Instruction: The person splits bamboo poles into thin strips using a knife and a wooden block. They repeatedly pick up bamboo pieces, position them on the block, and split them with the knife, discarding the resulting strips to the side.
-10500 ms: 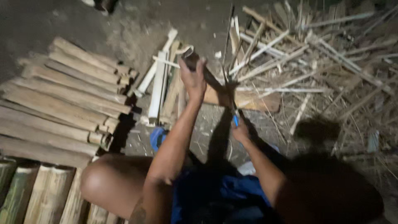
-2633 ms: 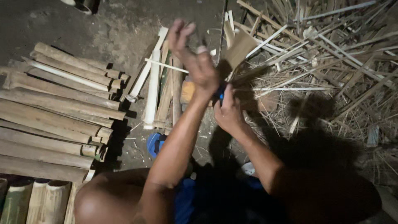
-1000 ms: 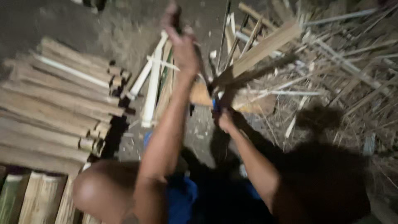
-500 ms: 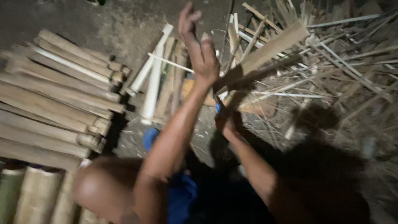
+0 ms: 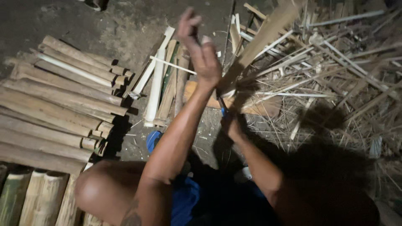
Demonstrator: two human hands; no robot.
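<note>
My left hand (image 5: 202,54) is raised over the middle of the scene, fingers apart and holding nothing, its palm close to the lower end of a flat bamboo slat (image 5: 268,35). The slat leans up and away to the right. Its lower end meets a knife with a blue handle (image 5: 224,111), which my right hand (image 5: 231,125) grips from below in deep shadow. The blade itself is hard to make out. Under the slat lies a pale wooden block (image 5: 257,108) on the dirt ground.
A stack of round bamboo poles (image 5: 58,104) lies at the left. Split slats (image 5: 161,83) lie in the middle, and a heap of thin strips and shavings (image 5: 335,71) spreads at the right. Thick bamboo sections (image 5: 33,196) sit bottom left. A blue object (image 5: 153,140) lies near my knee (image 5: 104,188).
The slat has tilted up more steeply over the last seconds. My left hand has stayed raised and open beside it, shifting slightly right; my right hand keeps its hold on the knife.
</note>
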